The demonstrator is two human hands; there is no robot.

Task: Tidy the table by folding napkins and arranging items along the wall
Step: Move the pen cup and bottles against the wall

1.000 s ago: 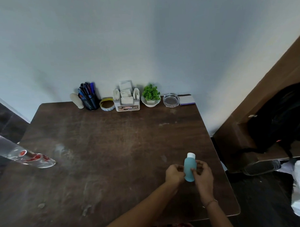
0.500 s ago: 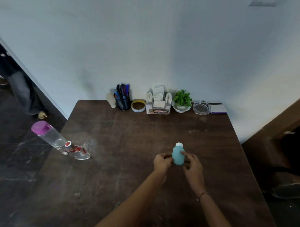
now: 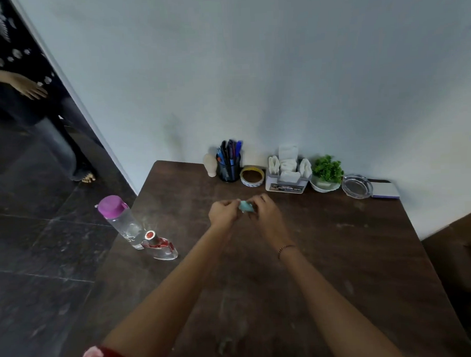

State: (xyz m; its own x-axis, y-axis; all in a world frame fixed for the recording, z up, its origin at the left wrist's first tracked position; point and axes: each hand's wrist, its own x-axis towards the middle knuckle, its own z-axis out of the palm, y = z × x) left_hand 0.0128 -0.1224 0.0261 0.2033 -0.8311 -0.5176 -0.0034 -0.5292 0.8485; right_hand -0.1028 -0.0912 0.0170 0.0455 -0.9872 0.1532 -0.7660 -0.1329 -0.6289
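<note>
The small teal bottle (image 3: pixel 246 206) sits between the two hands, held above the middle of the dark wooden table (image 3: pixel 338 255), nearer the wall than the person's edge. The left hand (image 3: pixel 223 213) pinches it from its left with curled fingers, and the right hand (image 3: pixel 265 214) closes curled fingers round it from the right and over the top, so only a small teal patch shows. That patch runs slantwise, its upper end toward the left hand and its lower end toward the right. It looks tipped off upright, though blur and the covering fingers keep its exact long axis, and which end is the cap, from being told. Its surface reads as smooth, matte plastic with rounded sides. The tabletop is worn, with pale scuffs. Along the wall stand a cream bulb-shaped piece (image 3: pixel 210 164), a dark pen cup (image 3: pixel 229 172) full of pens, a tape roll (image 3: pixel 252 175) lying flat, a grey napkin holder (image 3: pixel 287 176) with folded white napkins, a small green plant (image 3: pixel 326 172) in a white bowl, a clear glass ashtray (image 3: pixel 357 186) and a flat purple-edged pad (image 3: pixel 385 191). At the table's left edge a clear water bottle (image 3: pixel 121 222) with a purple cap stands just beside a squat glass perfume bottle (image 3: pixel 159 247) with red trim.
</note>
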